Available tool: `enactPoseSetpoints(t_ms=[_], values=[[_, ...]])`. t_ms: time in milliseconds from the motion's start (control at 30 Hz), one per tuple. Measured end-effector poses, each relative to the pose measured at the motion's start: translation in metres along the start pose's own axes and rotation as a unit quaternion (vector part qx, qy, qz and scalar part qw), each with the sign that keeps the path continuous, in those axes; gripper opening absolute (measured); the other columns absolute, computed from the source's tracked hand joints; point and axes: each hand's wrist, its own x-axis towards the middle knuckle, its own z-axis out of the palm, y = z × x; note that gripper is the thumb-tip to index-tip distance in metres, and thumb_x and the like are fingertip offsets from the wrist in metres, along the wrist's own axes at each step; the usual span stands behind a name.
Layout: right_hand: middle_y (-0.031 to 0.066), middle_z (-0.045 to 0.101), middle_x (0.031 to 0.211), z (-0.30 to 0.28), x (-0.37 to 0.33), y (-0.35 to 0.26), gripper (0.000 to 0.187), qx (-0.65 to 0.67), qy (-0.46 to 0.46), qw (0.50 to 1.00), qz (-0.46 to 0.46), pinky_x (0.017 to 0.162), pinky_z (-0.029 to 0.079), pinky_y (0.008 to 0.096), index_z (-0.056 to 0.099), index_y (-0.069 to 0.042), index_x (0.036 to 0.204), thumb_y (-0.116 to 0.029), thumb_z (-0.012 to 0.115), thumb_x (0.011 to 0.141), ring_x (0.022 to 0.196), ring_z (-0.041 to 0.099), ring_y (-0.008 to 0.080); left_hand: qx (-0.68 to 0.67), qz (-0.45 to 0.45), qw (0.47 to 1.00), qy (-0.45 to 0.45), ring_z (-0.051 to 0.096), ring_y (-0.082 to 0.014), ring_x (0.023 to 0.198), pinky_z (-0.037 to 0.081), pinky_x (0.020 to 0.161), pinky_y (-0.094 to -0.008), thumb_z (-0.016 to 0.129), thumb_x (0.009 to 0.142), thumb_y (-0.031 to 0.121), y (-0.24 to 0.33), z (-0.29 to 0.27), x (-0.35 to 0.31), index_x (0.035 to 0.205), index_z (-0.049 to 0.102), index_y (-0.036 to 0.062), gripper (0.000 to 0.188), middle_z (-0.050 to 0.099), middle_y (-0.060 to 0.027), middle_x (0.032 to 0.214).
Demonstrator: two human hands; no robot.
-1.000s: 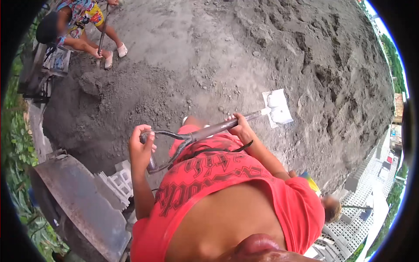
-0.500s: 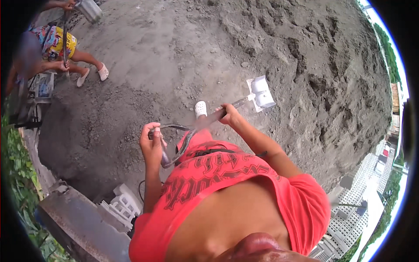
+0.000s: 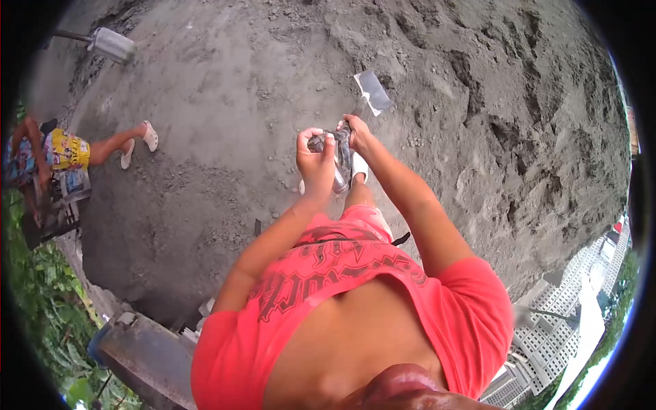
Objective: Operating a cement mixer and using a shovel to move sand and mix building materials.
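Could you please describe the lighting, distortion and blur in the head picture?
In the head view, light is diffuse, with no sharp shadows on the grey ground; the white strip at lower right looks nearly blown out; the fisheye leaves a dark rim; the shaft beside the shovel blade looks soft.

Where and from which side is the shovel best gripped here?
Probably two-handed, from the near, lower side of the picture: left hand on the end handle, right hand around the shaft, roughly as they sit. The shovel lies with its broad, flat blade pointing away, so the handle is nearest; the slim shaft suits a wrapping hold.
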Motion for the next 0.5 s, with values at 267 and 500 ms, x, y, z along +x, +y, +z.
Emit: enactPoseSetpoints(t_ms=[267,500], values=[[0.0153,0.052,0.069,-0.044,0.049,-0.115,0.025,-0.071,-0.077,0.994,-0.037,0.053,0.051,0.0389,0.041,0.005,0.09,-0.019,0.046,0.087,0.055,0.054,0.0267,0.044,-0.199,0.978,-0.034,0.051,-0.0094,0.051,0.045,0.047,-0.0233,0.052,0.087,0.021,-0.05,0.101,0.067,0.096,0.054,0.0051,0.019,0.052,-0.0023,0.065],[0.0075,0.054,0.078,-0.057,-0.084,-0.144,0.032,-0.07,-0.195,0.978,0.039,0.069,0.047,0.032,0.045,-0.004,0.103,-0.031,0.04,0.089,0.073,0.056,0.0205,0.154,-0.159,0.967,-0.127,0.055,-0.0105,0.049,0.043,0.047,-0.0237,0.049,0.088,0.026,-0.04,0.165,0.085,0.089,0.059,-0.0015,0.03,0.058,-0.0067,0.06]])
